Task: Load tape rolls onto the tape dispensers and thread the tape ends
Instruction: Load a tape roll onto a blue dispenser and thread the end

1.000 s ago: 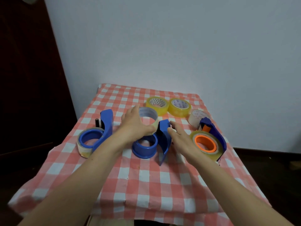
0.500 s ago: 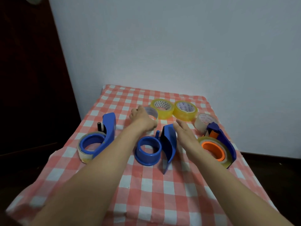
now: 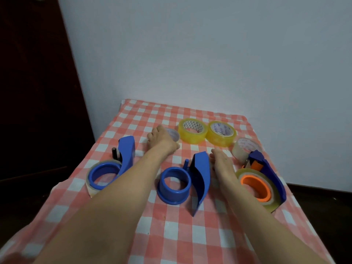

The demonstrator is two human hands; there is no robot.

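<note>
Fingers of my left hand [image 3: 162, 140] curl over the clear tape roll [image 3: 173, 134], which now sits farther back on the desk [image 3: 171, 235] beside the yellow rolls [image 3: 192, 131], away from the empty middle dispenser [image 3: 200, 174]. My right hand [image 3: 222, 162] lies with fingers relaxed just right of that dispenser, which I judge still unloaded.

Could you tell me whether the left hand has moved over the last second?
Yes. The left hand, holding the clear tape roll, has moved away from the empty blue dispenser hub, toward the far edge of the table.
</note>
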